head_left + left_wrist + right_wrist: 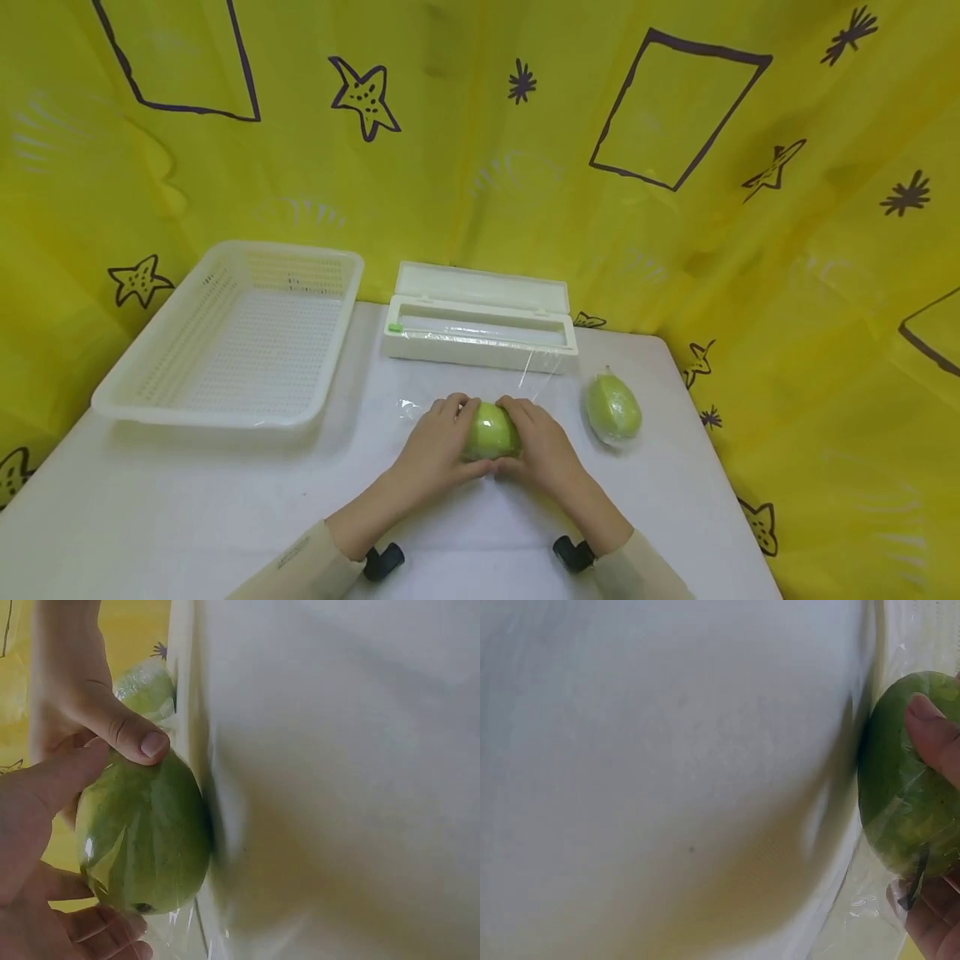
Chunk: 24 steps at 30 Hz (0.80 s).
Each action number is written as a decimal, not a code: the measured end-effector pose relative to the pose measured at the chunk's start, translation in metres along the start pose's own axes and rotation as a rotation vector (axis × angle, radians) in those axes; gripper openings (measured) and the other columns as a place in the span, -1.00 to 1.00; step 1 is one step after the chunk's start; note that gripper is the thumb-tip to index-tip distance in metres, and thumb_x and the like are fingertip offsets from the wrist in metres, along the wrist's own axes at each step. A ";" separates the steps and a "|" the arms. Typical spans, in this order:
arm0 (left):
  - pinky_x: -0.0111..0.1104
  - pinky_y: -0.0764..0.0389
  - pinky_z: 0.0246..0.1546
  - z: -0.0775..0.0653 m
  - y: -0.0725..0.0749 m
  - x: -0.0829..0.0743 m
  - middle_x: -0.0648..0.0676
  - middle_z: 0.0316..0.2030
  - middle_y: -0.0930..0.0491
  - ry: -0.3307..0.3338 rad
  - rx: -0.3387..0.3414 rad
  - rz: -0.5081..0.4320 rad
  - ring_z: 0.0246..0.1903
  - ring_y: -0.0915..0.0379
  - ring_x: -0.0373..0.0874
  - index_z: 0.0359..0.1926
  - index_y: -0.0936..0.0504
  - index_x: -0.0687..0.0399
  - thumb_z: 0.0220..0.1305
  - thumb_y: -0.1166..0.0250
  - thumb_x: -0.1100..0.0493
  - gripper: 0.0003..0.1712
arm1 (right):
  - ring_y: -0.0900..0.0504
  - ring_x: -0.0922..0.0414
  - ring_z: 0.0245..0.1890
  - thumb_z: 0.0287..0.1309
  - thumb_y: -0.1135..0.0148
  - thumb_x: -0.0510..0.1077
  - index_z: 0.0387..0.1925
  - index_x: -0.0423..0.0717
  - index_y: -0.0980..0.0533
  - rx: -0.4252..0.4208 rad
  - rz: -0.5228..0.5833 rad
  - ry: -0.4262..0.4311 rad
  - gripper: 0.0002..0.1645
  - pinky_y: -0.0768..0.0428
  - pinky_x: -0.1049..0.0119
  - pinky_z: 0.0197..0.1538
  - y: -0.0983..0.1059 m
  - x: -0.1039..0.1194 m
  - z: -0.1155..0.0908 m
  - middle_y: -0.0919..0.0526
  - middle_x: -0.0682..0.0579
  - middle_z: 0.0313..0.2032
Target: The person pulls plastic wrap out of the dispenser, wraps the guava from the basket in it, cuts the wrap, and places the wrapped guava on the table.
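Between my two hands in the head view is a green pear [492,432] with shiny clear plastic film round it. My left hand [441,440] grips its left side and my right hand [546,442] its right side, thumbs near me and fingers on the far side. In the left wrist view the film creases over the dark blossom end of the pear [157,840]. The right wrist view has its dark stem [916,881] under film beside the fingers. Loose film [408,408] lies left of the hands, and more stretches toward the wrap dispenser [480,354].
The white dispenser stands behind the hands with its lid raised and a film roll inside. A second green pear [615,408], wrapped in film, lies to the right. At the left is a white plastic basket [341,333]. A yellow patterned curtain [450,192] hangs behind the white table [187,508].
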<state>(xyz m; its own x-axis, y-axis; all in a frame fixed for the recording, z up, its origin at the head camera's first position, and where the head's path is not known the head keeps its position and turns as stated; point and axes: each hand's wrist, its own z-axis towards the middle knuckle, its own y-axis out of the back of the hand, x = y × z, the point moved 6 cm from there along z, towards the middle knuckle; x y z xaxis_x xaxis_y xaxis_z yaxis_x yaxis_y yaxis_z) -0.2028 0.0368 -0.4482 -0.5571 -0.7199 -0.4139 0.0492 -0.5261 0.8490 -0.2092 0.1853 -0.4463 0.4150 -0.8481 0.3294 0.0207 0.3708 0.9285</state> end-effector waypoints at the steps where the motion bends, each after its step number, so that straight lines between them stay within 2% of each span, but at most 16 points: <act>1: -0.21 -0.61 -0.13 0.002 0.000 -0.001 0.19 0.08 -0.46 -0.010 0.002 0.022 -0.04 -0.43 0.05 0.23 -0.43 0.22 -0.05 -0.51 -0.34 0.00 | -0.55 -0.03 0.13 -0.34 -0.70 0.05 0.27 -0.05 -0.39 0.002 -0.011 0.006 0.06 -0.55 0.03 0.20 0.000 0.001 0.001 -0.57 -0.02 0.14; 5: -0.23 -0.63 -0.14 0.009 -0.003 -0.001 0.22 0.05 -0.45 -0.020 0.016 0.050 -0.05 -0.40 0.06 0.20 -0.43 0.28 -0.13 -0.57 -0.32 0.04 | -0.57 -0.05 0.08 -0.35 -0.70 0.09 0.25 -0.07 -0.39 0.012 -0.059 0.030 0.06 -0.59 0.03 0.12 0.002 0.004 0.003 -0.58 -0.06 0.11; 9: -0.23 -0.64 -0.10 0.013 -0.009 0.001 0.23 0.07 -0.43 -0.016 0.034 0.058 -0.01 -0.38 0.07 0.22 -0.41 0.31 -0.18 -0.59 -0.31 0.10 | -0.57 -0.06 0.08 -0.33 -0.69 0.13 0.26 -0.10 -0.38 0.035 -0.079 0.025 0.08 -0.59 0.03 0.13 0.002 0.004 0.005 -0.58 -0.09 0.10; 13: -0.21 -0.64 -0.06 0.016 -0.014 0.004 0.26 0.09 -0.42 -0.020 0.045 0.073 0.01 -0.37 0.10 0.27 -0.38 0.36 -0.25 -0.64 -0.28 0.19 | -0.55 -0.06 0.12 -0.32 -0.69 0.07 0.29 -0.10 -0.37 0.071 -0.041 0.014 0.09 -0.55 0.02 0.19 0.002 0.000 0.009 -0.56 -0.08 0.14; 19: -0.17 -0.63 -0.04 0.019 -0.018 0.011 0.26 0.07 -0.41 0.017 0.086 0.035 0.02 -0.33 0.11 0.31 -0.33 0.28 -0.40 -0.74 0.00 0.22 | -0.53 -0.05 0.18 -0.31 -0.70 0.00 0.33 -0.09 -0.37 0.109 0.037 0.004 0.10 -0.50 0.01 0.27 0.000 -0.006 0.013 -0.55 -0.07 0.20; 24: -0.18 -0.63 -0.08 0.021 -0.017 0.014 0.23 0.04 -0.42 0.031 0.091 0.034 -0.02 -0.34 0.09 0.31 -0.34 0.23 -0.40 -0.74 0.03 0.19 | -0.52 -0.07 0.20 -0.26 -0.69 0.00 0.36 -0.09 -0.35 0.113 0.053 0.032 0.10 -0.49 -0.01 0.27 0.000 -0.005 0.015 -0.54 -0.07 0.20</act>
<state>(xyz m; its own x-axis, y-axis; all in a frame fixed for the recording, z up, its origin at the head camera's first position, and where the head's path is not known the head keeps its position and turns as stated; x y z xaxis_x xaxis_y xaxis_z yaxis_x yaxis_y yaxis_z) -0.2286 0.0448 -0.4614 -0.5307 -0.7511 -0.3927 -0.0087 -0.4585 0.8887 -0.2251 0.1840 -0.4459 0.4417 -0.8154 0.3743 -0.1034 0.3681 0.9240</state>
